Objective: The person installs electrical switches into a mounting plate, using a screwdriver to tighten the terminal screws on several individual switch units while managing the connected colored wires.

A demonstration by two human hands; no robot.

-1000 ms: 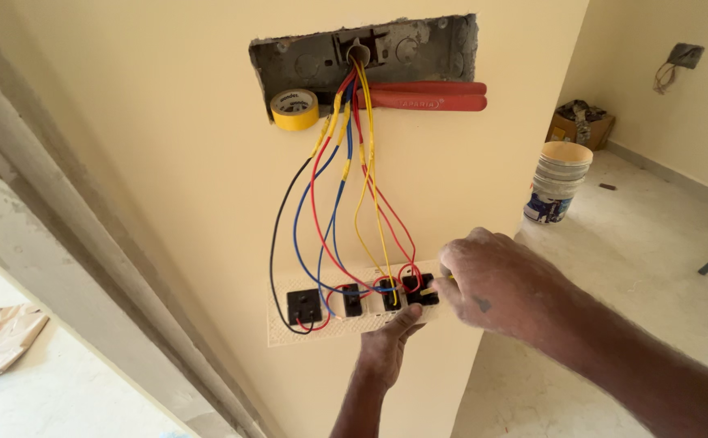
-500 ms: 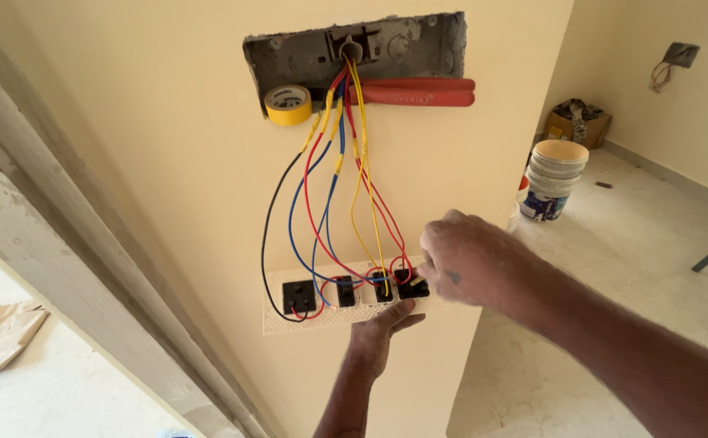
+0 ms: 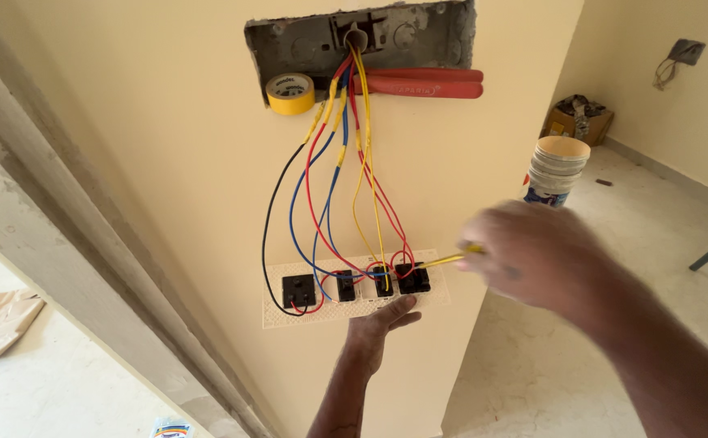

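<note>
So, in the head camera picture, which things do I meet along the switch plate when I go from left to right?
Black socket module → first small black switch → second switch → third switch → yellow wire → right hand. The left hand supports the plate from below.

Cardboard box point(image 3: 578, 123) (brown) by far wall

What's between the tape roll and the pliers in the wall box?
In the head view, the wire bundle drops between the tape roll and the red pliers.
</note>
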